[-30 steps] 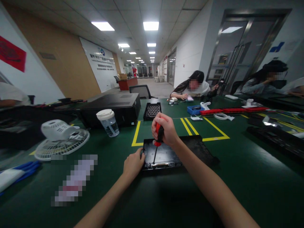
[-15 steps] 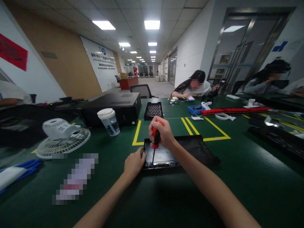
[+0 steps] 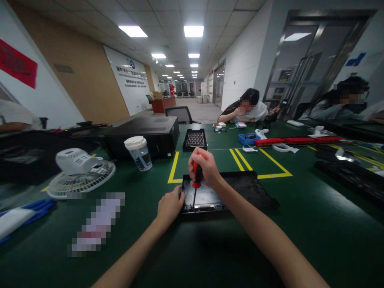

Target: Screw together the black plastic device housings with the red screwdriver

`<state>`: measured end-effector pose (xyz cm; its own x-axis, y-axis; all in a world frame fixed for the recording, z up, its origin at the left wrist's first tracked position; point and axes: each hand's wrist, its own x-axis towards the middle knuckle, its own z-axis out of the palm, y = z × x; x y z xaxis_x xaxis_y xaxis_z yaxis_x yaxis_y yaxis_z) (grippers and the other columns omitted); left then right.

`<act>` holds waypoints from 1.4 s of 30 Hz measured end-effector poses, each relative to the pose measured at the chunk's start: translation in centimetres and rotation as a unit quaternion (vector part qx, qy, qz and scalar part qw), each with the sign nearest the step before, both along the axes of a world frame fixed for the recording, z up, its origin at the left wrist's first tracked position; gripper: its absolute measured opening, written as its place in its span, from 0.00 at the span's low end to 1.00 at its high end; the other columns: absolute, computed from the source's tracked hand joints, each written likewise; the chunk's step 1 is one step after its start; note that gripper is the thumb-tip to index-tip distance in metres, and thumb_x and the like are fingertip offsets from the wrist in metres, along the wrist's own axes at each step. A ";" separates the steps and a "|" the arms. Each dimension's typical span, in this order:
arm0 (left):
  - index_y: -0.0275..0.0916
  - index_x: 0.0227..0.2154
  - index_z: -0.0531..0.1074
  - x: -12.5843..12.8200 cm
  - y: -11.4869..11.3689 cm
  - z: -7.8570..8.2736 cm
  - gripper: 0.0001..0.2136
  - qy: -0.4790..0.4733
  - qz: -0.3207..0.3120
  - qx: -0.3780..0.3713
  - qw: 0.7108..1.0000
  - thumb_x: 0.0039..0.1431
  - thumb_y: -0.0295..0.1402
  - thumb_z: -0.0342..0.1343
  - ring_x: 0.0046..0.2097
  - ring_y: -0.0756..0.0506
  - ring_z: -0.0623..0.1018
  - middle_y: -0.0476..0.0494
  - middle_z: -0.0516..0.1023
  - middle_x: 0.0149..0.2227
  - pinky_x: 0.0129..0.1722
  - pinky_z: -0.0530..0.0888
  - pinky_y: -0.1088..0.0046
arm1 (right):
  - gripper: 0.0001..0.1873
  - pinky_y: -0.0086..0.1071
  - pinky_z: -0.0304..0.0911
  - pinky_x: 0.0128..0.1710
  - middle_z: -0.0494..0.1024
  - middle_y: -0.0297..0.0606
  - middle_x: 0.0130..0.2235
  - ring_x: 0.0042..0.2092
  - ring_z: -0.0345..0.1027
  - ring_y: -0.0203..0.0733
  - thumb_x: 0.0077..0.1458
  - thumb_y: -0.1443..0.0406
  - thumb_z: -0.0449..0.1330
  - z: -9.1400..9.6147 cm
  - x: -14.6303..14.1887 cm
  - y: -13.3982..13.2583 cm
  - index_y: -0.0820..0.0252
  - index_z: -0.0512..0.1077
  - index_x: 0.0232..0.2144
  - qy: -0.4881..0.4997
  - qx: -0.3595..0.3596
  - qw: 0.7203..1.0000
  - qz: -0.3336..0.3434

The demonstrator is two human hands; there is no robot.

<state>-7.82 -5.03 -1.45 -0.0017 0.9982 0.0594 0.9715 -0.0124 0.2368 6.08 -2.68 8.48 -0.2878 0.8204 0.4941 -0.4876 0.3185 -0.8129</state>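
A flat black panel [image 3: 246, 191] with a metal inner face lies on the green table in front of me. My right hand [image 3: 205, 168] is closed round the red handle of a screwdriver [image 3: 196, 176], held upright, its tip down on the panel near its front left corner. My left hand [image 3: 169, 206] rests with curled fingers against the panel's left edge, steadying it.
A white desk fan [image 3: 76, 174] lies at the left, a lidded clear jar [image 3: 138, 153] and a black computer case [image 3: 147, 134] behind it. A black tray of small parts [image 3: 195, 140] sits beyond the yellow tape lines. Other people sit at the far and right tables.
My right hand and the screwdriver have shifted slightly left and nearer the panel's left corner. My left hand stays on the panel's edge.
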 end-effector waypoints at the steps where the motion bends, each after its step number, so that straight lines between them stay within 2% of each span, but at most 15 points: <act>1: 0.44 0.51 0.63 0.0 0.0 0.0 0.18 0.000 0.000 0.000 1.000 0.59 0.39 0.40 0.39 0.42 0.77 0.39 0.77 0.37 0.36 0.69 0.69 | 0.10 0.20 0.53 0.10 0.64 0.25 0.17 0.13 0.55 0.27 0.52 0.62 0.53 0.0 0.0 0.0 0.60 0.58 0.23 -0.002 0.000 1.000 -0.001; 16: 0.44 0.50 0.63 -0.1 0.1 -0.3 0.18 0.009 -0.011 0.014 1.000 0.59 0.40 0.40 0.38 0.41 0.77 0.40 0.77 0.36 0.35 0.70 0.68 | 0.10 0.20 0.52 0.10 0.64 0.25 0.17 0.14 0.55 0.27 0.52 0.63 0.53 0.2 -0.3 -0.6 0.60 0.58 0.23 -0.018 0.013 1.000 0.006; 24: 0.44 0.50 0.63 0.1 -0.1 0.2 0.18 0.010 0.000 -0.007 1.000 0.59 0.40 0.40 0.38 0.41 0.77 0.40 0.77 0.37 0.36 0.69 0.68 | 0.09 0.20 0.53 0.11 0.63 0.25 0.17 0.14 0.56 0.27 0.52 0.63 0.54 0.3 -0.7 -1.5 0.60 0.59 0.24 -0.040 0.037 0.998 0.010; 33: 0.45 0.49 0.62 -0.2 0.3 -0.6 0.18 0.025 -0.013 0.005 1.000 0.59 0.42 0.38 0.38 0.40 0.76 0.40 0.77 0.36 0.34 0.69 0.67 | 0.06 0.21 0.54 0.14 0.64 0.27 0.19 0.16 0.57 0.28 0.52 0.65 0.49 0.3 -0.8 -1.7 0.62 0.62 0.26 -0.031 0.047 0.998 0.036; 42: 0.45 0.49 0.62 -0.2 0.1 -0.5 0.17 0.027 -0.016 0.004 0.999 0.59 0.40 0.38 0.36 0.41 0.77 0.41 0.77 0.35 0.33 0.68 0.68 | 0.10 0.23 0.55 0.17 0.66 0.31 0.21 0.19 0.59 0.29 0.52 0.64 0.47 0.3 -0.5 -1.8 0.63 0.66 0.29 -0.064 0.052 0.995 0.059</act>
